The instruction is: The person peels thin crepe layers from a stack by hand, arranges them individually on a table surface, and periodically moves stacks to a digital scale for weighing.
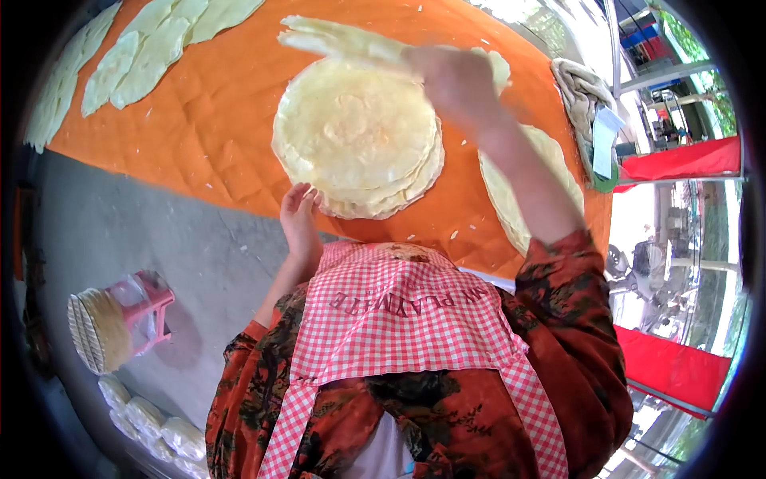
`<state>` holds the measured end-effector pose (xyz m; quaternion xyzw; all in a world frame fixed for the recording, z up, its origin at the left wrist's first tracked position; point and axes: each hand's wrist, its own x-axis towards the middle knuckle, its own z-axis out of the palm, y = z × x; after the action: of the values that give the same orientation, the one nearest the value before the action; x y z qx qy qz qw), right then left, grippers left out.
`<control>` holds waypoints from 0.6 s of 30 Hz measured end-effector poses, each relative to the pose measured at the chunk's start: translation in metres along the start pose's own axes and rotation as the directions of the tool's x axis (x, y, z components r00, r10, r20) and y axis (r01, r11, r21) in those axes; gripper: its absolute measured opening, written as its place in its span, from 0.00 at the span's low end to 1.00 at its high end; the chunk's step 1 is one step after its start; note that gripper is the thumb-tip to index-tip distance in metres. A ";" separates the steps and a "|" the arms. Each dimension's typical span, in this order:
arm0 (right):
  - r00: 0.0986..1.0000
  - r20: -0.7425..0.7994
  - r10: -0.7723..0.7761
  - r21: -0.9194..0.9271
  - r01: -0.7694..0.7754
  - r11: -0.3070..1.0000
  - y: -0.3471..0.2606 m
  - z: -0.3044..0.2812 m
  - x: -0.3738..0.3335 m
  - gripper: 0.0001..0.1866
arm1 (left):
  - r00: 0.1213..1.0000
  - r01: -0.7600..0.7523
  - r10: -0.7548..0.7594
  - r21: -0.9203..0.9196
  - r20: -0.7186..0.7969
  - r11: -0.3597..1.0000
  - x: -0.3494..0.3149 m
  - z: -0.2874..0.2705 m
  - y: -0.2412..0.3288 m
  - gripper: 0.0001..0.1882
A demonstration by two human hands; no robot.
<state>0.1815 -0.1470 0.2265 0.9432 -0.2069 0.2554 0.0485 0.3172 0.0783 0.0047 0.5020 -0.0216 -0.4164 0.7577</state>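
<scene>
Pale flatbread (339,40) pinched in our right hand (456,80), lifted over the stack (355,136) near the orange cloth's (215,120) front edge. Left hand (299,219) fingers half spread, holding nothing, tips touching the stack's near rim. More rounds (511,191) lie at the cloth's right edge, others (144,56) toward its far left corner.

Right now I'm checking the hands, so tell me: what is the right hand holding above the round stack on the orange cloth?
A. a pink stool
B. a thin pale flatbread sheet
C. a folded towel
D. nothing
B: the right hand lifts a thin pale flatbread sheet above the stack of flatbreads; the left hand rests at the stack's near edge.
</scene>
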 end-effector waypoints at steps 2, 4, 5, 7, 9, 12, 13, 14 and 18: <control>0.995 -0.082 -0.048 0.018 0.050 0.999 -0.016 0.041 -0.037 0.05 | 0.998 -0.031 0.028 0.046 0.052 0.998 0.007 0.013 0.003 0.17; 0.984 0.164 0.062 0.034 -0.069 0.997 -0.023 0.103 -0.077 0.04 | 1.000 0.003 -0.005 0.082 0.028 0.997 0.017 0.020 -0.001 0.19; 0.962 0.261 0.078 0.084 -0.103 0.991 -0.020 0.138 -0.104 0.05 | 0.999 0.037 -0.038 0.125 0.005 0.991 0.022 0.022 -0.003 0.22; 0.933 0.355 0.057 0.147 -0.115 0.982 -0.025 0.172 -0.126 0.05 | 1.000 0.017 -0.016 0.196 -0.005 0.980 0.030 0.016 -0.002 0.24; 0.959 0.226 0.170 0.231 -0.223 0.947 -0.032 0.174 -0.134 0.06 | 0.988 0.115 -0.145 0.397 0.045 0.911 0.039 0.015 0.002 0.27; 0.937 0.282 0.206 0.237 -0.277 0.931 -0.020 0.166 -0.124 0.11 | 0.983 0.141 -0.174 0.390 0.050 0.910 0.051 0.021 0.008 0.28; 0.905 0.367 0.214 0.207 -0.304 0.930 -0.016 0.161 -0.119 0.12 | 0.977 0.198 -0.211 0.309 0.010 0.930 0.053 0.025 0.011 0.28; 0.904 0.368 0.217 0.202 -0.305 0.930 -0.014 0.160 -0.115 0.12 | 0.977 0.200 -0.214 0.308 0.014 0.930 0.056 0.027 0.015 0.28; 0.868 0.420 0.266 0.190 -0.371 0.909 -0.010 0.160 -0.114 0.13 | 0.916 0.343 -0.395 0.369 0.073 0.864 0.064 0.031 0.026 0.20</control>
<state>0.1701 -0.1278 0.0309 0.9249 -0.3304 0.0949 -0.1624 0.3604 0.0174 0.0155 0.5909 -0.0539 -0.5790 0.5592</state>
